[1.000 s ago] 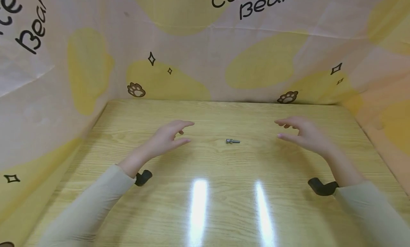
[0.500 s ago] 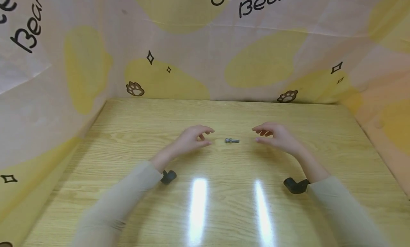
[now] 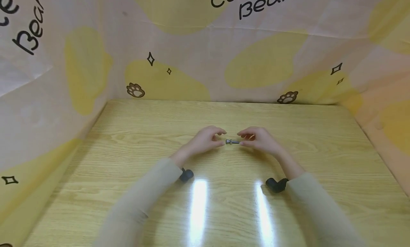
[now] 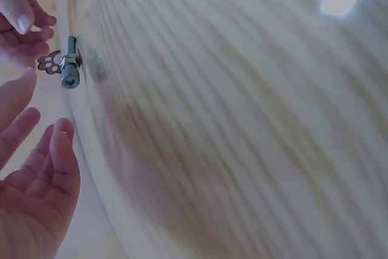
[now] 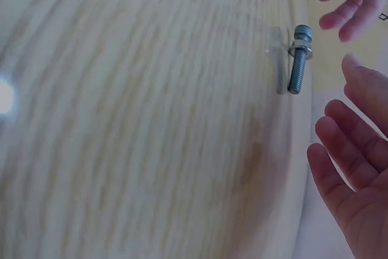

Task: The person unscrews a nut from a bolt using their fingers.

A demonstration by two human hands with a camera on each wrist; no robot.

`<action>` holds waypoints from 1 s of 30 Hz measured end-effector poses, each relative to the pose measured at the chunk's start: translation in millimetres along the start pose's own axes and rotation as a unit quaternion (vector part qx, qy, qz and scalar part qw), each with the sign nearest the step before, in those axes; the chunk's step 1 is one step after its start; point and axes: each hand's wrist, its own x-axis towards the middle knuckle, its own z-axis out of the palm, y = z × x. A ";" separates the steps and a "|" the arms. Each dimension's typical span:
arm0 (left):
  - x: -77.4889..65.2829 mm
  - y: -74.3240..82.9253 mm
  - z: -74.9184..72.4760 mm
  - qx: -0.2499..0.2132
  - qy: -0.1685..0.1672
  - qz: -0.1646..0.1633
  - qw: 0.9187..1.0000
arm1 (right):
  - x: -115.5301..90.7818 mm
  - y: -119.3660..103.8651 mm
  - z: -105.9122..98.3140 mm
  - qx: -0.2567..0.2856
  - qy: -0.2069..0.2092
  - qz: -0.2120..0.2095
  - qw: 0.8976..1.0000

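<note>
A metal bolt (image 3: 232, 142) lies on the wooden table, its head to the left and its threaded end to the right. In the right wrist view a nut (image 5: 301, 47) sits on the bolt close under the round head, and the left wrist view shows a socket in that head. My left hand (image 3: 206, 139) is just left of the bolt head, thumb and fingers apart with nothing between them. On the other side, my right hand (image 3: 258, 140) has its thumb tip right at the threaded end, its fingers loosely bent above.
The wooden table (image 3: 153, 119) meets a printed cloth backdrop (image 3: 205, 62) at the back and both sides. A black wrist camera (image 3: 187, 175) hangs under the left sleeve, another black camera (image 3: 276, 185) under the right. Two bright reflections lie on the near tabletop.
Both hands have moved inward from the sides, the left rightward and the right leftward, until they flank the bolt. The bolt stays in place.
</note>
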 end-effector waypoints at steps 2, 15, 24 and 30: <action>4.5 0.7 3.3 0.003 0.002 -0.005 1.000 | 2.5 1.2 3.3 0.006 0.001 0.008 1.000; 23.8 2.8 19.4 0.021 0.026 -0.014 0.999 | 15.2 0.6 20.2 0.025 0.017 0.026 0.999; 25.8 2.4 23.6 0.016 0.030 -0.030 0.999 | 19.1 -0.7 25.4 0.033 0.014 0.034 0.999; 25.3 3.3 23.6 0.009 0.031 -0.024 0.999 | 21.8 -3.0 27.5 0.028 0.012 0.033 0.999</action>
